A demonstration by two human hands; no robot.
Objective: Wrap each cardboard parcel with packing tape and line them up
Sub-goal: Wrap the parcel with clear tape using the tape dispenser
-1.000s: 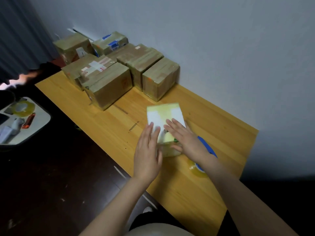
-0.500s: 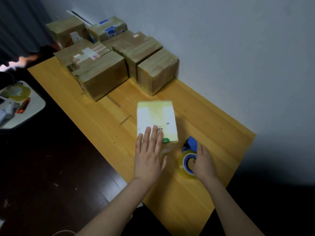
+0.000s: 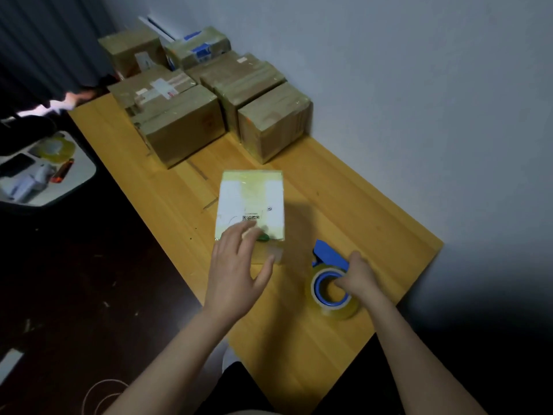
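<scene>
Two bare hands work at the near end of a wooden table (image 3: 353, 205). The left hand (image 3: 236, 274) lies with its fingers spread and nearly straight on the near edge of a white-labelled parcel (image 3: 251, 196), which sits flat in the middle of the table. The right hand (image 3: 359, 275) has its fingers curled round a blue tape dispenser (image 3: 317, 287) with a clear roll, standing on the table just right of that parcel. A cluster of taped brown parcels (image 3: 185, 127) stands packed together at the far end, against the wall.
</scene>
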